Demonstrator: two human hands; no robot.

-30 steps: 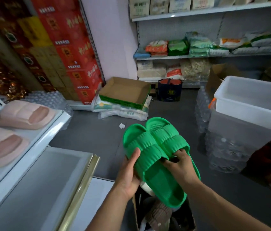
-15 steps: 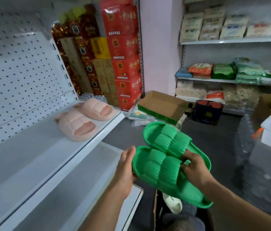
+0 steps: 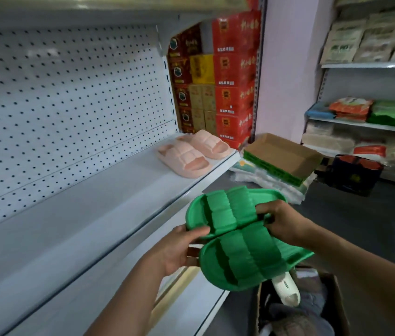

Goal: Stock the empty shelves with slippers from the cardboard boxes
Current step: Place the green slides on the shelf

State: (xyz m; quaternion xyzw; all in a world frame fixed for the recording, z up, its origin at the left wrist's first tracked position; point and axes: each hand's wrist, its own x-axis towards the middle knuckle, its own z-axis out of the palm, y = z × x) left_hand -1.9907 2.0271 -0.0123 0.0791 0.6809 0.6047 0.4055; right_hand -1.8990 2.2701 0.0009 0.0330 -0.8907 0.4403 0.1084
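Both hands, left (image 3: 176, 251) and right (image 3: 280, 220), grip the green slippers (image 3: 237, 235) beside the white shelf (image 3: 109, 214)

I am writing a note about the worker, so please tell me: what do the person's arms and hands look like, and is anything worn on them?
Both forearms are bare up to the picture's edge: no sleeve shows. The left hand and right hand wear no gloves, and no ring, watch or bracelet is visible.
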